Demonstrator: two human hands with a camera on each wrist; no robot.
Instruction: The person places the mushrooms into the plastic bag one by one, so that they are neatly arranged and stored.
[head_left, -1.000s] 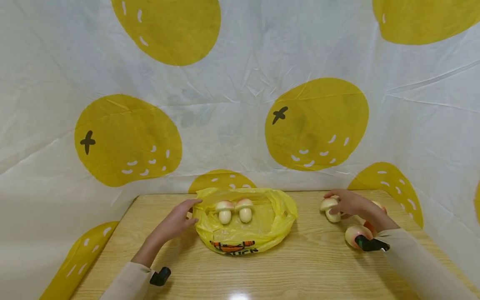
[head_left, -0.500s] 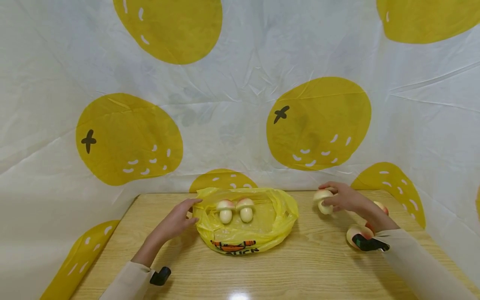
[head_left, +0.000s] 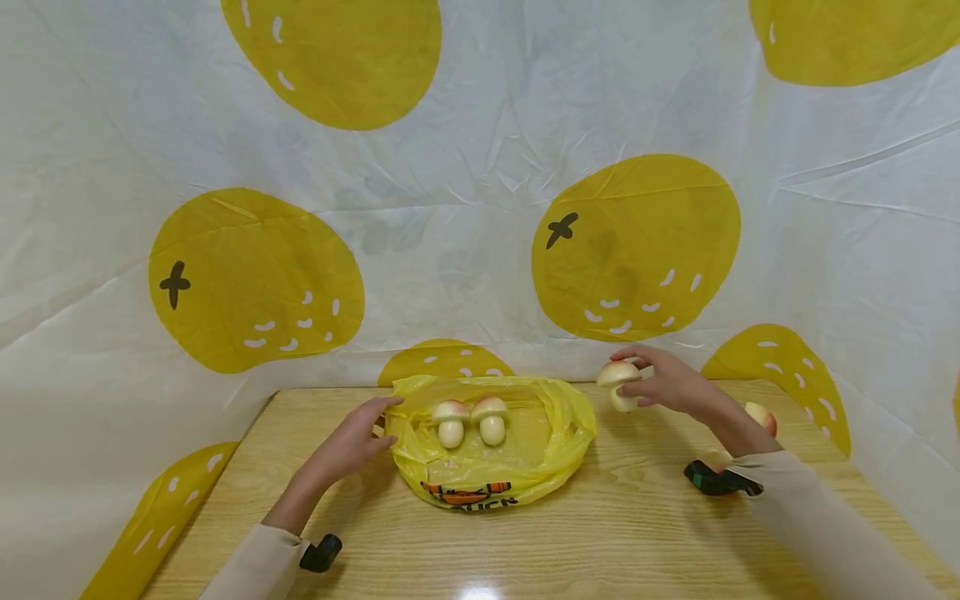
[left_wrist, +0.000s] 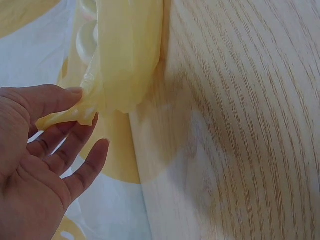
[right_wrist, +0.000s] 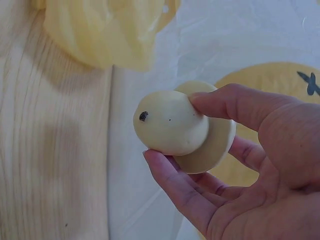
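Observation:
A yellow plastic bag point(head_left: 555, 467) lies open on the wooden table, with two toy mushrooms point(head_left: 492, 421) side by side in its mouth. My left hand point(head_left: 352, 439) pinches the bag's left edge; in the left wrist view the thumb and fingers hold a fold of the film point(left_wrist: 75, 112). Right of the bag, my right hand point(head_left: 671, 385) holds another toy mushroom point(head_left: 619, 377) above the table, cap up. The right wrist view shows thumb and fingers round its pale stem point(right_wrist: 170, 125), which has a dark spot at the end.
A reddish-cream round object point(head_left: 761, 418) lies at the table's right side, partly behind the right forearm. Another pale one point(head_left: 718, 461) is mostly hidden by the black wrist camera point(head_left: 723, 481). A white cloth point(head_left: 450, 275) with yellow fruit prints hangs behind the table point(head_left: 420, 550).
My right hand has lifted the mushroom off the table and carried it left and up, closer to the bag. The left hand and the bag have stayed in place.

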